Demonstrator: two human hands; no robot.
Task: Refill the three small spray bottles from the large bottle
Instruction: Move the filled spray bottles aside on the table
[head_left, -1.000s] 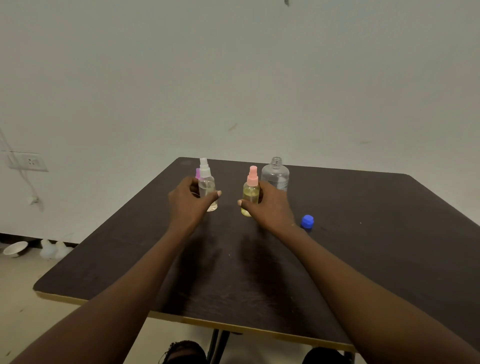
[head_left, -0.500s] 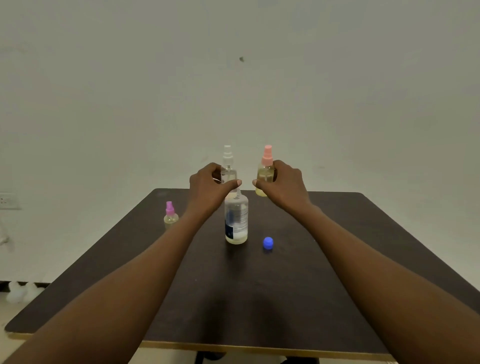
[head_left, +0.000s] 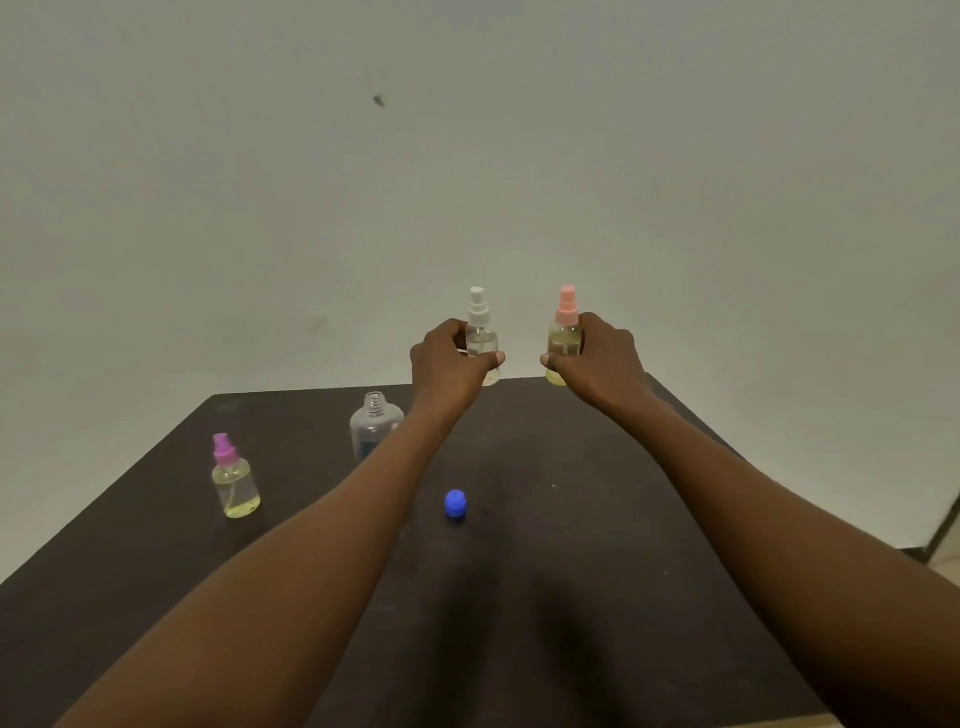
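**Two spray bottles in hand, one standing at the left, large bottle uncapped**

We record the left hand curled round the white-capped spray bottle, thumb across its front. Its body is clear and the contents look colourless. The right hand is wrapped round the pink-capped spray bottle, whose clear body shows pale yellow liquid. Both bottles are upright, side by side but apart, and appear at the far edge of the table. We cannot tell whether their bases touch it.

The purple-capped spray bottle stands upright on the left part of the table, well apart from both hands. Its yellowish liquid fills the lower part of the body and a dip tube is visible inside.

The large bottle stands upright behind the left forearm, which hides part of it. It is clear, with an open threaded neck and a blue patch on its label. The blue cap lies on the table between the forearms, near the large bottle but not touching it.
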